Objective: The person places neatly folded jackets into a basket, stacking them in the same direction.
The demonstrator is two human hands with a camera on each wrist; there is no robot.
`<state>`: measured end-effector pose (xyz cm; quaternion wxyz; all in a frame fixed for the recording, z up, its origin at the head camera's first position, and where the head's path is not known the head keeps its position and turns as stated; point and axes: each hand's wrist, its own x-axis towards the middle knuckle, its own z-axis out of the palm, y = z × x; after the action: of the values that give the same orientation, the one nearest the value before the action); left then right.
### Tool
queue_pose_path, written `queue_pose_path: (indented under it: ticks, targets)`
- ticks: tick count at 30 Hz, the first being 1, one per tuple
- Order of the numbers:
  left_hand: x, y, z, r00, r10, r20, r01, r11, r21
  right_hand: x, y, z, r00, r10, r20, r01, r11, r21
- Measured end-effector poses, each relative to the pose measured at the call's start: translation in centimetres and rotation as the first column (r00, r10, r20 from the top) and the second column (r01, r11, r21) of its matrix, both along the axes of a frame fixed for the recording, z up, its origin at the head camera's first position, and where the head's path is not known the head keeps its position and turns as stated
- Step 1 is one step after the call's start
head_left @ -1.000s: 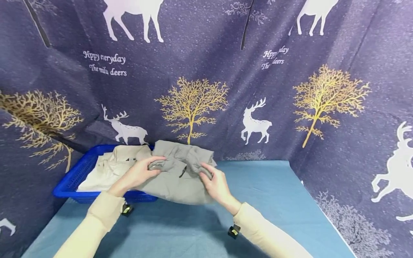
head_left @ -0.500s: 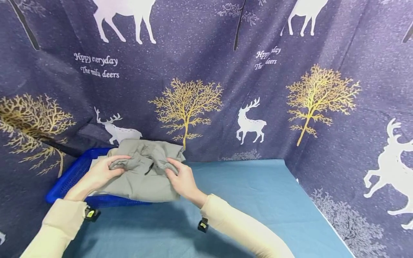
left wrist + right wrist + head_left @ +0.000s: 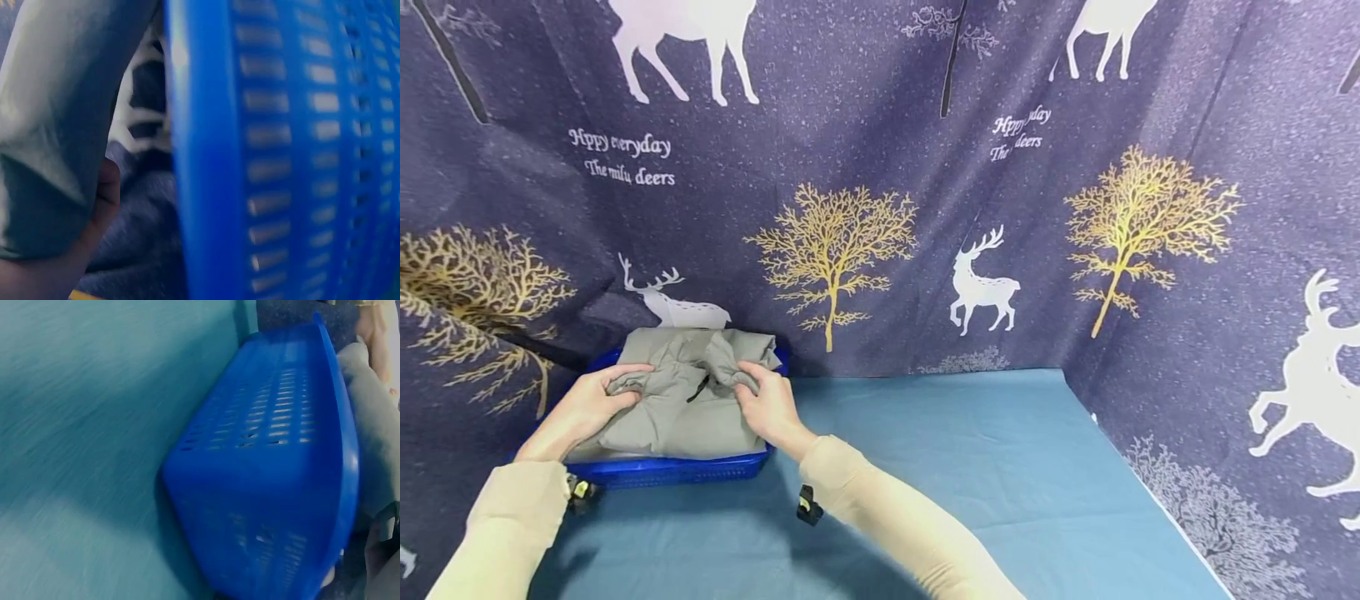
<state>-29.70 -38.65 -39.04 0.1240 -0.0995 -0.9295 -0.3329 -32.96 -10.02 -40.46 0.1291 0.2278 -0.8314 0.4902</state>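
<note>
A folded grey garment (image 3: 681, 421) with a short dark tab near its middle lies over the blue basket (image 3: 681, 472) in the head view. My left hand (image 3: 583, 408) pinches its left side between thumb and fingers. On the opposite side, my right hand (image 3: 771, 408) grips a bunched fold, thumb toward me. The left wrist view has the garment (image 3: 50, 112) beside the basket's rim (image 3: 203, 156), with part of the left hand (image 3: 103, 206) under the cloth. In the right wrist view the garment (image 3: 375, 437) sits along the rim of the basket (image 3: 262, 462). Clothes beneath it are hidden.
The basket stands at the back left of a table with a blue cloth (image 3: 962, 467). A dark curtain (image 3: 865, 125) printed with deer and trees hangs right behind it and along the sides. Table surface extends to the right of the basket.
Both hands have carried the grey garment leftward from beside the basket to over it, then lower. The light-coloured clothes seen in the basket earlier are now covered. The grip looks unchanged.
</note>
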Motion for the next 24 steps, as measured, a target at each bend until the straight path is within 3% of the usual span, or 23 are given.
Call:
queue_pose_path:
  ticks: [8,12,17,24]
  targets:
    - [-0.6,-1.4,-1.4,0.996,0.067,0.058,-0.064,0.997,-0.052,-1.4,-2.8,-1.0,0.999,-0.032,-0.023,0.035,0.994,0.099]
    - [-1.1,-1.6,-2.1,0.994,0.067,0.085,-0.061,0.996,-0.068,-1.7,-3.4,-1.3,0.998,-0.065,-0.004,0.064,0.974,0.216]
    - [-1.5,-2.1,-3.2,0.995,0.051,0.082,-0.041,0.991,-0.125,-1.7,-3.9,-1.4,0.996,-0.086,0.005,0.076,0.903,0.422]
    - [-2.2,-1.8,-5.0,0.997,-0.004,0.072,0.016,0.985,-0.173,-1.8,-4.1,-1.5,0.996,-0.092,-0.023,0.087,0.789,0.608]
